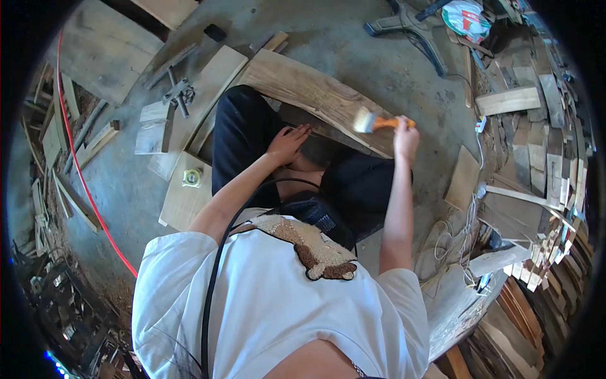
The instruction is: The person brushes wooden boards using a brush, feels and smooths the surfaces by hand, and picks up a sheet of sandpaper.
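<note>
My right hand (pixel 406 140) is closed around the orange handle of a paintbrush (pixel 385 122). The brush's pale bristles point left, over the right part of a wide wooden board (pixel 315 85); whether they touch it I cannot tell. That board lies slanted in front of my crossed legs, with brown grain on its face. My left hand (pixel 288 144) rests by my knee, fingers stretched out and holding nothing. Its fingertips are close to the dark gap under the board's near edge.
On the left are a tape measure (pixel 192 177) on a pale board, a wood block (pixel 153 128), a metal clamp (pixel 180 93) and a red hose (pixel 82 177). Stacked wood offcuts (pixel 530 151), a white cable (pixel 472 208) and a metal stand (pixel 413 28) are on the right.
</note>
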A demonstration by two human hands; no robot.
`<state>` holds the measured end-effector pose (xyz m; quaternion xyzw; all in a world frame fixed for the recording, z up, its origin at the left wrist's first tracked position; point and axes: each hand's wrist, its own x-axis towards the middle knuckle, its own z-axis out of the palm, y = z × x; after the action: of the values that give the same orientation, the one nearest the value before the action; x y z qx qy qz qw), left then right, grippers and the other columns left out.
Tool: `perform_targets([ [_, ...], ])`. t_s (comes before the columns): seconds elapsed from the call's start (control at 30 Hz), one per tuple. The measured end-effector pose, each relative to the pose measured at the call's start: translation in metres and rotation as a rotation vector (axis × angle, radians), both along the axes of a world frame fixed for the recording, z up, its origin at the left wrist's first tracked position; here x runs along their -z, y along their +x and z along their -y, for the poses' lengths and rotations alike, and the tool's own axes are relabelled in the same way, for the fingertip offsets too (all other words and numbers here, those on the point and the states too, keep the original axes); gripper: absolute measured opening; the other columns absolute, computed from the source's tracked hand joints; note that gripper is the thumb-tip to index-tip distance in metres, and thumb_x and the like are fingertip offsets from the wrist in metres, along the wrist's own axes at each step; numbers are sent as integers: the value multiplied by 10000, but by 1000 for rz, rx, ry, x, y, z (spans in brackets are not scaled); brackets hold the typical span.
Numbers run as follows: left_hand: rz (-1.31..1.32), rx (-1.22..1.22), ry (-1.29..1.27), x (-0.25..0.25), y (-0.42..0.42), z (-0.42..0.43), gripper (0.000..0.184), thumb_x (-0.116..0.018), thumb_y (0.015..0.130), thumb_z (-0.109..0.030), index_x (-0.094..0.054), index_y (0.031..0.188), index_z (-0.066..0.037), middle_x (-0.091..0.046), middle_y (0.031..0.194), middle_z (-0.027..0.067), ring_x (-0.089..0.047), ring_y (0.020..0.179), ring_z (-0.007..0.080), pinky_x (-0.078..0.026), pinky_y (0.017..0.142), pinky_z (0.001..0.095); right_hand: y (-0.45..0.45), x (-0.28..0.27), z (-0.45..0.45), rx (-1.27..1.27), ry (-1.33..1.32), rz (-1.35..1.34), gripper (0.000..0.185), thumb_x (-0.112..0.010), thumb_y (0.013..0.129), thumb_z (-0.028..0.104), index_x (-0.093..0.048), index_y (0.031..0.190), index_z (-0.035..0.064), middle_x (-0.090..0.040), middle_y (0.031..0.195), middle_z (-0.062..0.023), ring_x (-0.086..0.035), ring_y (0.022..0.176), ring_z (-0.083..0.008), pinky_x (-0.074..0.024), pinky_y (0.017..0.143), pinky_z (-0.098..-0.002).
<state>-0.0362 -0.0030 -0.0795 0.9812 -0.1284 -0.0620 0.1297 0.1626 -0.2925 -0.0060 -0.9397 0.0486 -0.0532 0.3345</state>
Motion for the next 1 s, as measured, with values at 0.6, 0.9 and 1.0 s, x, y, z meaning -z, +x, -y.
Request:
perform_targets([
  [0.6, 28, 23, 26, -5, -3, 1, 650, -527, 779, -210, -280, 1369, -92, -264, 1438, 49, -289, 1305, 173, -258, 1023, 385, -30, -9, -85, -538, -553, 236, 258, -462, 853, 247, -587, 878, 23, -620, 692, -176, -630, 678, -317, -504, 638, -412],
  [0.9, 141, -278, -455, -7, 0, -1, 536, -505, 760, -66, -367, 1274, 1, -439, 1249, 195, -454, 1129, 320, -379, 923, 401, -118, -18, -176, -621, 740, 2, 161, -536, 888, 190, -610, 926, 52, -535, 568, -28, -511, 489, -95, -420, 479, -262],
  [1.0, 182, -504, -669, 3, 6, -1, 395, -513, 779, -46, -467, 1165, 25, -541, 1079, 200, -551, 966, 346, -458, 797, 384, -129, -22, -138, -455, 896, -74, 221, -525, 904, 201, -592, 1017, 23, -582, 717, -25, -540, 593, -69, -450, 541, -219],
])
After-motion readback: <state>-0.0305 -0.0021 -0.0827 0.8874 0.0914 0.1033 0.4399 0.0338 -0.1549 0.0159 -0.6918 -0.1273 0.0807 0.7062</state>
